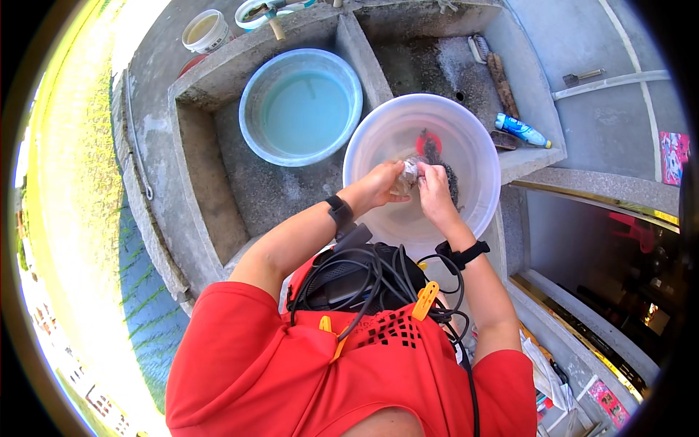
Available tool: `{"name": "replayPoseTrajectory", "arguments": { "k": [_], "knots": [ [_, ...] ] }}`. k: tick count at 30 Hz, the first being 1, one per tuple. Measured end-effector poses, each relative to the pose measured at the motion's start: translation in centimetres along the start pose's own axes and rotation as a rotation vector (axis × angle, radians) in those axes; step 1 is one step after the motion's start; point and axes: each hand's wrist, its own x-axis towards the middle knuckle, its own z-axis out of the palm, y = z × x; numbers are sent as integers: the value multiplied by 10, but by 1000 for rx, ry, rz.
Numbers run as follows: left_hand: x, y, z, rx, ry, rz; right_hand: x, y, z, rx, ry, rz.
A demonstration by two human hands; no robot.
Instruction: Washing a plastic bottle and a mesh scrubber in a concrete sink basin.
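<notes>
My left hand (381,185) is closed around a small shiny, see-through and whitish thing (409,173), whose kind I cannot make out. The fingertips of my right hand (437,191) pinch together at its right side. Both hands are over a large translucent white basin (477,146). Inside the basin lies a dark grey, clumpy strip of material (449,177), partly hidden by my right hand. A red round patch (429,140) shows at the basin's bottom beside it.
A blue basin (251,109) of cloudy water stands in the left bay of a concrete sink (211,197). In the right bay lie a brush (478,49), a long brown piece (502,86) and a blue bottle (523,130). Black cables (378,273) hang at my chest. A white bucket (207,32) stands behind.
</notes>
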Motion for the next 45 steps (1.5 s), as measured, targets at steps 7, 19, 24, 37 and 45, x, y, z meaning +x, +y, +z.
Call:
{"name": "replayPoseTrajectory", "arguments": {
  "k": [7, 19, 24, 37, 45],
  "knots": [
    [5, -1, -4, 1, 74, -39, -8, -13, 1, 71, -162, -138],
    [16, -5, -19, -30, -3, -74, 4, 13, -5, 81, -49, 103],
    [10, -7, -8, -2, 78, -22, 10, 5, -14, 135, -67, 251],
    [-3, 3, -3, 70, 31, 61, 19, 7, -31, 533, -182, 687],
    [12, -2, -8, -113, -19, 74, 8, -47, -44, 454, -175, 315]
  ]
}}
